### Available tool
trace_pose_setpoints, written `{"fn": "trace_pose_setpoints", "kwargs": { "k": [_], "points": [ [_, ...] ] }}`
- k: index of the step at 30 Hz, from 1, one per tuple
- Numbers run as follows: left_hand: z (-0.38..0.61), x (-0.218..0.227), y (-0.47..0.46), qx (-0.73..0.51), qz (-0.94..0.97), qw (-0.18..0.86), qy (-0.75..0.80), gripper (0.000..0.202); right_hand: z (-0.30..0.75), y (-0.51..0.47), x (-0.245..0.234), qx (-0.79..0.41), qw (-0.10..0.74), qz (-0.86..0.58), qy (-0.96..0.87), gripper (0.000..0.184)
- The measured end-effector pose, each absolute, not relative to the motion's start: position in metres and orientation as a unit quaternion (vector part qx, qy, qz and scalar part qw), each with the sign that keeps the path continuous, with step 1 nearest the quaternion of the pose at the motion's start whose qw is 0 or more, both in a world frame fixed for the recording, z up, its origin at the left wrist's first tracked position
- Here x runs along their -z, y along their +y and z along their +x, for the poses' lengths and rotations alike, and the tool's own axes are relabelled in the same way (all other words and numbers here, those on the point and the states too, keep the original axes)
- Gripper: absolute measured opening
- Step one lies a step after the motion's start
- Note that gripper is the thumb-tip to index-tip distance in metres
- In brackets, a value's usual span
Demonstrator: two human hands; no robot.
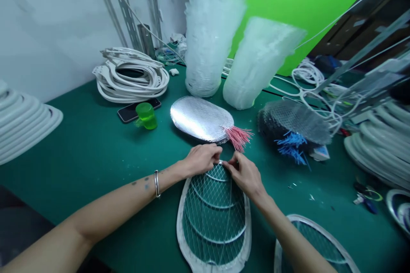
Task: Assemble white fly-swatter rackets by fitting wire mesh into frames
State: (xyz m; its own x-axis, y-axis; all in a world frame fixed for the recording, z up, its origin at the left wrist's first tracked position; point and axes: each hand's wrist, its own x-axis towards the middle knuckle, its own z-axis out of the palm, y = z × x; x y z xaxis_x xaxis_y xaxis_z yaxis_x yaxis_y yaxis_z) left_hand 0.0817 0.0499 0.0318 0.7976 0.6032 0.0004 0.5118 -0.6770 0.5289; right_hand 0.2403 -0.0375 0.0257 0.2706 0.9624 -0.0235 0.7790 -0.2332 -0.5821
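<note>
A white oval racket frame with wire mesh (214,222) lies flat on the green table (89,149) right in front of me. My left hand (201,158) is closed in a pinch on the frame's far rim. My right hand (244,174) pinches the same rim from the right, fingertips nearly touching the left hand's. Just beyond my hands lies a stack of shiny silver mesh ovals (200,117) with pink wires (239,137) sticking out.
Two tall stacks of clear plastic parts (209,38) (256,62) stand at the back. White frames are piled at back left (131,74), far left (22,121) and right (384,145). A phone (128,111), green cup (146,116), dark mesh with blue wires (293,130), second racket (320,247).
</note>
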Motion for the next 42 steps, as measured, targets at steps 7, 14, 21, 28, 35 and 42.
{"fn": "trace_pose_setpoints", "kwargs": {
  "k": [7, 14, 21, 28, 35, 42],
  "points": [
    [0.076, -0.042, 0.049, -0.107, 0.913, 0.241, 0.312, 0.009, 0.245, -0.041, -0.034, -0.175, 0.275, -0.757, -0.567, 0.023],
    [0.005, -0.063, -0.030, -0.127, 0.932, 0.323, 0.105, 0.018, 0.196, -0.184, -0.064, -0.063, 0.296, -0.648, -0.698, 0.008],
    [-0.039, -0.035, -0.085, -0.098, 0.966, 0.237, 0.033, 0.028, 0.152, -0.258, -0.034, -0.035, 0.236, -0.574, -0.783, 0.032],
    [-0.039, -0.044, -0.082, -0.105, 0.982, 0.153, -0.039, 0.028, 0.155, -0.257, -0.029, 0.021, 0.227, -0.580, -0.782, 0.032],
    [-0.045, -0.038, -0.081, -0.110, 0.983, 0.142, -0.046, 0.029, 0.152, -0.254, -0.031, -0.012, 0.223, -0.588, -0.778, 0.029],
    [-0.042, -0.033, -0.083, -0.124, 0.985, 0.114, -0.045, 0.026, 0.153, -0.255, -0.031, -0.042, 0.239, -0.592, -0.768, 0.027]
  ]
}}
